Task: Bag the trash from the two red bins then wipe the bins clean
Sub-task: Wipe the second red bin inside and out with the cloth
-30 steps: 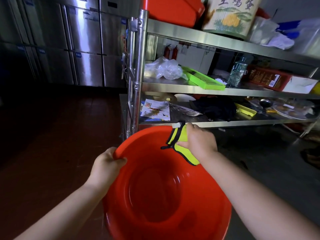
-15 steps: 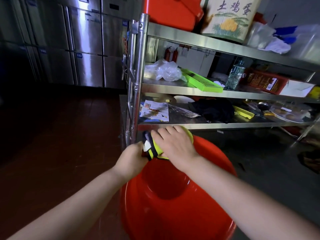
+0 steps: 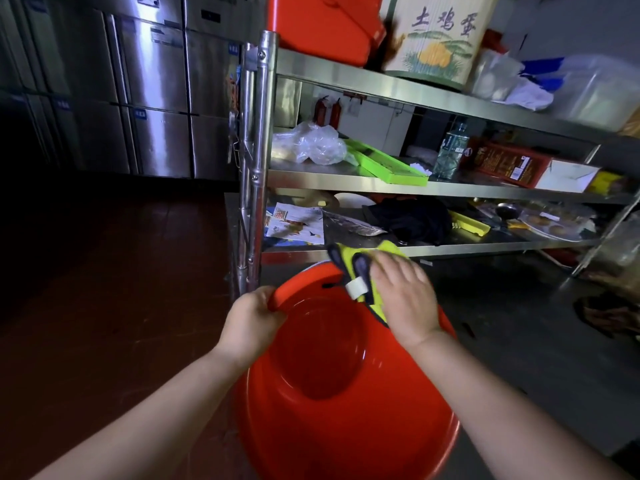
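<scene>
Red bin (image 3: 346, 420) emptied — wiping underway. Left hand (image 3: 251, 323) grips rim; right hand (image 3: 405, 299) presses yellow cloth (image 3: 360, 261) flat just inside. Second bin's state unseen.

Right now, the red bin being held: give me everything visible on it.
The red bin is a round, glossy basin that looks like plastic, with a rolled rim and a deeper circular well at the bottom. It is tilted, its opening facing the camera, in front of the steel shelf rack. No trash shows inside. The left hand grips the rim at its upper left. The right hand presses a yellow cloth with dark edging onto the far rim.
</scene>
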The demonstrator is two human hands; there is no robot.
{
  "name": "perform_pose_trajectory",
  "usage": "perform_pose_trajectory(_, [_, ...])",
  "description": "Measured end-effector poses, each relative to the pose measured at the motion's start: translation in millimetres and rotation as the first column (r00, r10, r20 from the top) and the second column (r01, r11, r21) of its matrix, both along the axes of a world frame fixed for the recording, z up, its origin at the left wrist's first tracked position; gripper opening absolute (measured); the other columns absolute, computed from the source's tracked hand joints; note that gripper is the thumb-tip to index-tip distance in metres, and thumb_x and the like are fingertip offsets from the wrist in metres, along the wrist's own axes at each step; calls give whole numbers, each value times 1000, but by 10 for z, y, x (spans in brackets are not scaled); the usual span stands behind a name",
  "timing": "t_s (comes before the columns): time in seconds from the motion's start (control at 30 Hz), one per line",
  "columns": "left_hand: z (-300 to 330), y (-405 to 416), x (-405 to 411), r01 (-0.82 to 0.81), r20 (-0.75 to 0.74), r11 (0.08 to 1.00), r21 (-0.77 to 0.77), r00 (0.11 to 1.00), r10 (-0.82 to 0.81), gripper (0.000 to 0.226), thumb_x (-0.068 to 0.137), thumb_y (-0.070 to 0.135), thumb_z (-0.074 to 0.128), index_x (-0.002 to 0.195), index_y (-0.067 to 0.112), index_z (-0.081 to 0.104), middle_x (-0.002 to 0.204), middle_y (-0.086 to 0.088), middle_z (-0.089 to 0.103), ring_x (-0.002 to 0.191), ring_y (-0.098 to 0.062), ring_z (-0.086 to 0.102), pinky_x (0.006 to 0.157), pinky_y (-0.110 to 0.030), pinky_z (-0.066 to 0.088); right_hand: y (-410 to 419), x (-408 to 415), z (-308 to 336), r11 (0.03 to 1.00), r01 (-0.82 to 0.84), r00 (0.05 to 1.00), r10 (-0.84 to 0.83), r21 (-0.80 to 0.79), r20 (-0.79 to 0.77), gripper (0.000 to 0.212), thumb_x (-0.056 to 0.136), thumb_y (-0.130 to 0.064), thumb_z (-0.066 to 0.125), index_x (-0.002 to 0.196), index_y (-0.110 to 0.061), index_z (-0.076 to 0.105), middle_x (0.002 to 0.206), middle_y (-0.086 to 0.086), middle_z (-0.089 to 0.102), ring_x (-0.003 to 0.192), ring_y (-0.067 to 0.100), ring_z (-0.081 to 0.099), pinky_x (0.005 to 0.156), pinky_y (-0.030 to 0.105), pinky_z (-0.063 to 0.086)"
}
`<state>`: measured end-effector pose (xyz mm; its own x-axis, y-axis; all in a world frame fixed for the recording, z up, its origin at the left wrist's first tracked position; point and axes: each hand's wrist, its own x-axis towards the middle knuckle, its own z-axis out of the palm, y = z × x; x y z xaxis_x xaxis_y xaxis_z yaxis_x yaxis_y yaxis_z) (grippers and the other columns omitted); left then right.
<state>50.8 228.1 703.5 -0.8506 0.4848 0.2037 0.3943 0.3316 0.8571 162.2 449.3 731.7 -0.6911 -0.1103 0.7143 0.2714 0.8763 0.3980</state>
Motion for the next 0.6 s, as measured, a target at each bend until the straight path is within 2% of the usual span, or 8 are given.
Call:
perform_pose_trajectory(0.1, [4,-9,-26,-17,27,1000,15,1000,16,20,72,2,66,86,16,67,72,-7,69,69,-25,66,67,-39,54,115,205,-48,961,229,973,-219,-154,79,62,50,-1,88,108,-1,65,114,17,65,98,35,65,81,43,54])
perform_pose_trajectory(0.17, [38,35,-16,-10,-3,1000,-13,1000,10,17,71,2,65,82,15,65,70,-8,67,67,-26,65,65,-40,53,86,188,-37,943,280,960,-271,-178,77,65,49,-5,89,109,-1,64,110,17,66,94,35,65,79,43,54])
perform_pose_trajectory(0.23, [84,122,26,12,-37,999,-42,999,-14,15,72,4,65,79,17,63,67,-5,65,64,-26,62,62,-36,51,-11,46,14,953,266,964,-266,-146,20,55,61,-9,82,112,-6,62,105,11,66,89,31,64,76,39,52])
perform_pose_trajectory(0.3, [113,205,73,25,-65,997,-75,997,-30,13,72,7,64,76,18,60,63,-2,60,60,-25,57,59,-33,46,-149,-145,59,977,196,980,-198,-85,-8,41,76,-14,59,117,-11,59,103,6,65,89,27,61,79,37,48])
perform_pose_trajectory(0.37, [107,233,79,-2,-60,997,-83,998,-3,9,75,8,64,78,15,60,62,-5,58,57,-26,53,57,-34,45,-276,-306,64,991,125,992,-124,-54,16,44,77,-19,48,120,-15,55,105,3,63,93,26,59,82,37,46])
perform_pose_trajectory(0.5, [40,156,25,-33,23,999,7,999,32,10,75,4,64,82,12,63,63,-16,60,51,-24,49,53,-41,46,-250,-425,67,995,101,994,-101,1,51,45,76,-17,63,120,-18,55,104,2,62,92,25,59,84,38,47])
perform_pose_trajectory(0.6, [-14,90,2,-28,108,996,82,994,19,16,75,1,63,83,15,65,64,-16,62,48,-21,50,50,-37,44,-183,-436,57,992,123,990,-122,-16,68,53,70,-19,73,120,-17,54,103,3,61,89,27,58,83,38,47])
